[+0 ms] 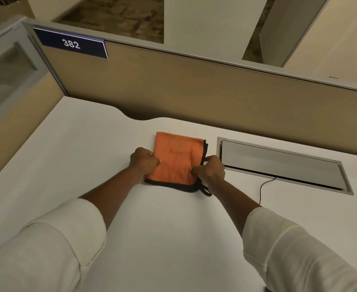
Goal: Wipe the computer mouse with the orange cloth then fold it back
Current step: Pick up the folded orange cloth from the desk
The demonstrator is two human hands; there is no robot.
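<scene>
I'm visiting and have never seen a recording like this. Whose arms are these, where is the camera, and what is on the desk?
There is no machine here: a person wears a camera on the head, looking down at their own arms in white sleeves. On the white desk lies a folded orange cloth with a black edge. The left hand pinches the cloth's left side, and the right hand pinches its right side near a black loop. Right of the cloth is a grey cable hatch, with a thin cable running from it. A panel behind the desk bears a sign reading 382. No mouse is in view.
</scene>
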